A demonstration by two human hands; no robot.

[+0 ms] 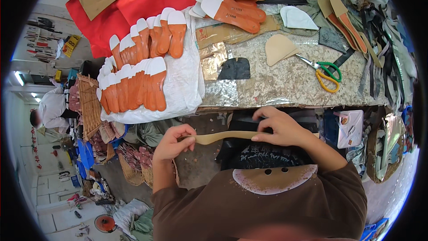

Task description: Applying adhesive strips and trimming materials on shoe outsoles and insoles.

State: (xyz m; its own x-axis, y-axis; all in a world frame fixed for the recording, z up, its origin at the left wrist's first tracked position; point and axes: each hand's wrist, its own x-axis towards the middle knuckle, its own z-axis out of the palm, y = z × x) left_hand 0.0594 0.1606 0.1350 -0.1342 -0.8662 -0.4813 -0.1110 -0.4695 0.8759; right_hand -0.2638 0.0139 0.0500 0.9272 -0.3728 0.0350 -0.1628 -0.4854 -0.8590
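A narrow beige strip (pixel 223 135) is stretched between my two hands in front of my body, below the near edge of the worktable. My left hand (pixel 174 143) pinches its left end between thumb and fingers. Further right, my right hand (pixel 281 127) grips the strip with the thumb beneath and the fingers curled above. The strip bows slightly near the left hand. Past the right hand, a short pale piece shows beside the wrist. Nearest on the table are scissors (pixel 327 75) with one green and one yellow handle loop, touching rounded beige pieces (pixel 277 50).
Rows of orange insoles with white toes (pixel 154 85) lie on a white cloth (pixel 189 85). More insoles (pixel 236 11) are stacked behind. A black piece (pixel 235 68) rests mid-table. Dark strips (pixel 388 53) hang at the right. Baskets (pixel 129 169) stand on the left floor; another person (pixel 55 109) is beyond.
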